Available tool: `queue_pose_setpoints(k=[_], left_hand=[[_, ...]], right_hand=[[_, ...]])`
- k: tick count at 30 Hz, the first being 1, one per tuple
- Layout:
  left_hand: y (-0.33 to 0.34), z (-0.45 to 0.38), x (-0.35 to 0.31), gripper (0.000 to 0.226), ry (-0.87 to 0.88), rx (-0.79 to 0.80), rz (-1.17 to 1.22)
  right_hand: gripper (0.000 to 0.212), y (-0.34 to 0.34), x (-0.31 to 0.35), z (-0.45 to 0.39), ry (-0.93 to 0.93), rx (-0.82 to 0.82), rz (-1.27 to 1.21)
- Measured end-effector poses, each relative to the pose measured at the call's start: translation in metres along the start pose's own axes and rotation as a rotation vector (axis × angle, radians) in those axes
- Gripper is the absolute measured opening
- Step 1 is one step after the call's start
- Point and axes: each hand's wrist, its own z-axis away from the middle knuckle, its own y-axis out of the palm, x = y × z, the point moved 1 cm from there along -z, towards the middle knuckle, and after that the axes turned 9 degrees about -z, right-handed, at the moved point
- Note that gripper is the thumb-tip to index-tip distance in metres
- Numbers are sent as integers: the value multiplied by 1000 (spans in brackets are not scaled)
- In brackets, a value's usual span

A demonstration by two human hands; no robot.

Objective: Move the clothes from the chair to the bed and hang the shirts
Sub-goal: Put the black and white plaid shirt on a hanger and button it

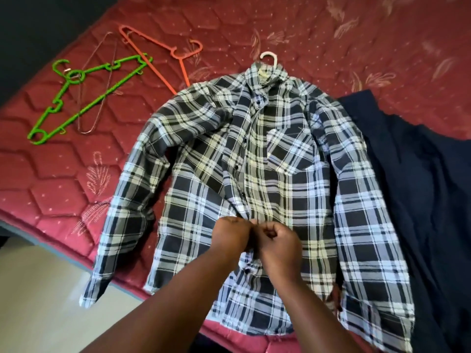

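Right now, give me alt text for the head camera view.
Both hands, left hand and right hand, pinch the front of a plaid shirt on a white hanger, spread on a red mattress. Green, orange and wire hangers lie left; dark clothing right.

Black, white and pale-yellow plaid shirt [267, 159] lying flat, front up, on the red quilted bed [331, 34], sleeves spread down both sides, white hanger [269, 57] hook poking out of the collar, placket buttoned in the upper part, dark navy garment [420, 200] spread just beside its sleeve
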Motion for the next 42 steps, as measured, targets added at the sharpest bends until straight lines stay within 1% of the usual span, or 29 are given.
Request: queue_pose_setpoints(k=[1, 2, 5, 9, 11, 13, 14, 15, 16, 17, 18, 19, 20, 21, 23, 25, 27, 29, 30, 31, 33, 35, 37, 38, 40, 42], left_hand=[[2, -4, 2, 9, -31, -4, 7], [4, -7, 5, 10, -44, -7, 3], [10, -7, 12, 16, 1, 4, -28], [15, -8, 15, 19, 43, 6, -46], [15, -10, 17, 20, 66, 20, -17], [10, -12, 19, 15, 108, 33, -53], [7, -13, 19, 13, 150, 36, -147], [3, -15, 19, 12, 211, 27, -322], [-1, -15, 17, 9, 275, -2, -572], [-5, -14, 15, 8, 331, -48, -835], [-9, -13, 12, 16, 386, -109, -1033], [-12, -14, 8, 25, 449, -165, -1118], [-15, -15, 2, 27, 522, -203, -1107], [-18, -17, -4, 25, 615, -226, -1042], [-20, -26, -17, 24, 750, -224, -908], [-19, -38, -26, 26, 752, -214, -820], [-18, -52, -29, 25, 713, -194, -849], [-18, -60, -28, 20, 655, -173, -925], [-18, -62, -27, 17, 638, -177, -949], [-19, -64, -25, 15, 641, -191, -963], [-19, -64, -23, 14, 665, -227, -1010], [-17, -64, -22, 26, 691, -256, -1046], [-16, -65, -19, 33, 746, -255, -1036], [-15, -65, -16, 34, 782, -246, -1040], [-14, -66, -13, 33, 822, -236, -1034], [-13, -67, -13, 29, 784, -245, -986]], right_hand=[[14, 1, -4, -2, -4, 11, 4], [14, 2, -7, -2, -2, 25, 7], [16, 2, -11, -7, 36, 53, -32], [16, -9, -2, -13, 138, 107, -116], [14, -12, 4, -17, 240, 134, -194], [10, -14, 6, -23, 465, 197, -357], [8, -16, 6, -27, 589, 255, -419], [6, -20, 5, -31, 685, 315, -422], [5, -25, 2, -35, 738, 354, -348], [7, -29, -1, -39, 746, 357, -242], [7, -33, -2, -44, 701, 323, -123], [4, -34, -2, -49, 615, 257, -25], [2, -32, 3, -55, 503, 194, 19], [3, -27, 9, -60, 394, 154, 22], [11, -11, 26, -71, 222, 143, 1], [17, 13, 38, -81, 110, 167, 42], [24, 38, 39, -93, 37, 198, 205], [21, 54, 32, -101, 23, 197, 411], [17, 57, 27, -104, 31, 184, 445], [13, 58, 22, -107, 49, 170, 427], [10, 54, 14, -111, 125, 155, 251], [4, 44, 6, -114, 266, 143, 29], [8, 34, -1, -115, 410, 141, -191], [11, 30, -4, -115, 451, 149, -269], [15, 26, -7, -113, 476, 154, -347], [16, 23, -8, -110, 468, 147, -377]])
